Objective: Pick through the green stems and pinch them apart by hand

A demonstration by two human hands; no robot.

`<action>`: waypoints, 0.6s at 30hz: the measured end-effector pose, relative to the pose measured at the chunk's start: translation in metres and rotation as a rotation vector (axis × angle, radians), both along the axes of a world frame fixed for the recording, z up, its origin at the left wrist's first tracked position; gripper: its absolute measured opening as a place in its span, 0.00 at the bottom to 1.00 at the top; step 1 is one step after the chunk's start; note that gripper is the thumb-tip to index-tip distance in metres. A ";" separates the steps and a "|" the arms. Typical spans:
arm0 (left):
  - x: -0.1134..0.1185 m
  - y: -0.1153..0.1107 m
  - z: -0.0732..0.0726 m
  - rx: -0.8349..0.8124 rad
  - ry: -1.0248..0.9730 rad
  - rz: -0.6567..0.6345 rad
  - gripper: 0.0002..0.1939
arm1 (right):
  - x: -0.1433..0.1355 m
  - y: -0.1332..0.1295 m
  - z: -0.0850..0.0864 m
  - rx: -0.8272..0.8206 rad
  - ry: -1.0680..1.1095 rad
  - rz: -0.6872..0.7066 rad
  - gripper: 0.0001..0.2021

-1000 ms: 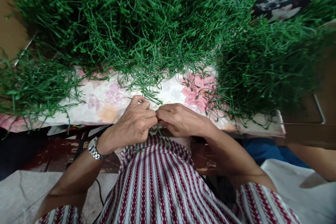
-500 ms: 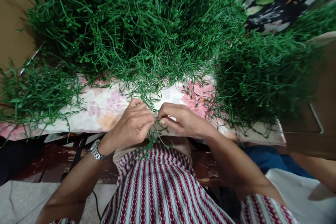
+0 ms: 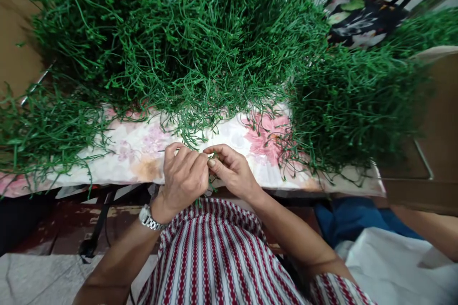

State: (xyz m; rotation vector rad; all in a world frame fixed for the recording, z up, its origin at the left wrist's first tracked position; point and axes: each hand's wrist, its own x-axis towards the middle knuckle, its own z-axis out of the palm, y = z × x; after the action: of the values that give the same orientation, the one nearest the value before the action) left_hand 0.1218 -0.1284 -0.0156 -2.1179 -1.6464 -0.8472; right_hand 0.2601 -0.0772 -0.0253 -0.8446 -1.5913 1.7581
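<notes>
Just below centre frame, I have the left hand (image 3: pixel 186 170) curled closed, apparently on green strands (image 3: pixel 214 156), and the right hand (image 3: pixel 232 169) pinching them, thumb to forefinger. The green heap (image 3: pixel 171 43) fills upper centre. I'd pinch lightly, fingertips close together.

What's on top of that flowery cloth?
Heaps of thin green stems lie on the flowery cloth, with loose ones on its front strip. The heaps cover much of it, so anything beneath is hidden. I can't tell whether the black flowered bag touches it.
</notes>
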 end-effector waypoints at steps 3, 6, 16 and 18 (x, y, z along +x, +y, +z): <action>0.000 -0.002 -0.003 0.013 0.030 0.009 0.05 | 0.000 0.000 -0.002 0.055 -0.071 -0.019 0.10; -0.002 -0.003 -0.003 -0.011 0.036 -0.022 0.05 | 0.001 0.000 -0.002 0.164 -0.113 -0.032 0.08; -0.032 -0.003 0.025 -0.381 -0.105 -0.523 0.14 | 0.025 0.012 0.012 0.240 0.086 0.502 0.11; -0.041 0.000 0.026 -0.390 -0.200 -0.541 0.13 | 0.032 0.020 0.016 0.243 0.171 0.567 0.09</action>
State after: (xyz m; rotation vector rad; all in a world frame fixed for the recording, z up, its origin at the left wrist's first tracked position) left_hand 0.0808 -0.1283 0.0101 -2.9149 -1.4292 -0.9740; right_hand 0.2917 -0.0575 -0.0096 -0.1206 -2.0003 1.8815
